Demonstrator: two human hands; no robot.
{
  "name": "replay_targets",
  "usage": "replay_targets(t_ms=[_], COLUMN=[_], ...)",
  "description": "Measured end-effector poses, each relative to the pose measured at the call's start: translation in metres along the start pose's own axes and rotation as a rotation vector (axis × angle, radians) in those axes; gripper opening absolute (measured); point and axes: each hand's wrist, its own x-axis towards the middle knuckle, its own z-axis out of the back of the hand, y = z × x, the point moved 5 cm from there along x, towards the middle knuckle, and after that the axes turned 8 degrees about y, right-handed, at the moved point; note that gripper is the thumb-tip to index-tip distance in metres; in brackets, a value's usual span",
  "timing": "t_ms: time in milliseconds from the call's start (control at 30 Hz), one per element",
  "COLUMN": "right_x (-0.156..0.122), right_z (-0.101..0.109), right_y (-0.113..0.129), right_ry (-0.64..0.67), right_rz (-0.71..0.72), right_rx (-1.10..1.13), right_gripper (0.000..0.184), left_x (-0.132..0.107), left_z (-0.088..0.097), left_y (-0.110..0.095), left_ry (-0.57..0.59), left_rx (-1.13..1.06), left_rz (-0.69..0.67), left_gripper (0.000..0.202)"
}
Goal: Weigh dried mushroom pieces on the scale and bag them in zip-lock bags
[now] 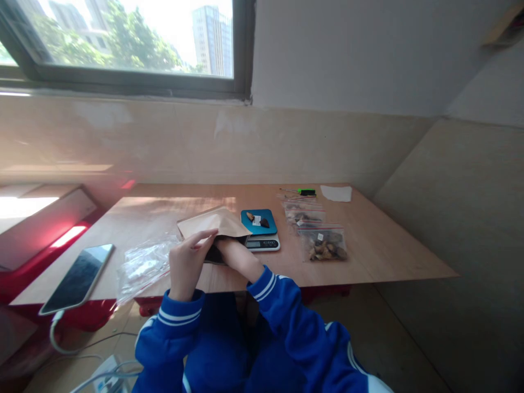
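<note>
A brown paper pouch (215,222) lies at the table's near edge with its mouth toward me. My left hand (187,263) pinches the pouch's open rim. My right hand (229,250) is pushed inside the pouch; only the wrist and forearm show, the fingers are hidden. Just right of the pouch stands a small digital scale (262,243) carrying a blue tray (257,221) with a couple of small dark pieces and a white tag.
Two zip bags of dark pieces (323,244) (303,214) lie right of the scale. Empty clear bags (143,265) and a phone (79,277) with a cable lie left. A green-tipped tool (305,191) and white paper (336,192) sit at the back.
</note>
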Motion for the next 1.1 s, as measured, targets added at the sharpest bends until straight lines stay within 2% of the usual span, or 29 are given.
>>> replay_targets(t_ms=[200,500,700,833,1100], right_x=[-0.022,-0.031,-0.040,-0.046,-0.058], right_z=[0.020,0.031,0.040,0.043,0.056], right_y=[0.009,0.008,0.015,0.017,0.021], right_ry=[0.050,0.153,0.092,0.072,-0.103], right_rz=[-0.006,-0.010,0.001,0.058,0.137], right_rx=[0.049,0.207,0.219,0.294,0.347], right_gripper=[0.031,0.019,0.014,0.015,0.013], left_x=[0.001,-0.002,-0.001,-0.002,0.002], left_z=[-0.003,-0.006,-0.006,-0.007,-0.006], left_y=[-0.001,0.002,0.004,0.006,0.006], left_ry=[0.007,0.042,0.053,0.059,0.080], left_rx=[-0.023,-0.083,-0.097,-0.091,-0.070], left_rz=[0.008,0.024,0.044,0.060,0.068], left_gripper=[0.012,0.011,0.012,0.012,0.014])
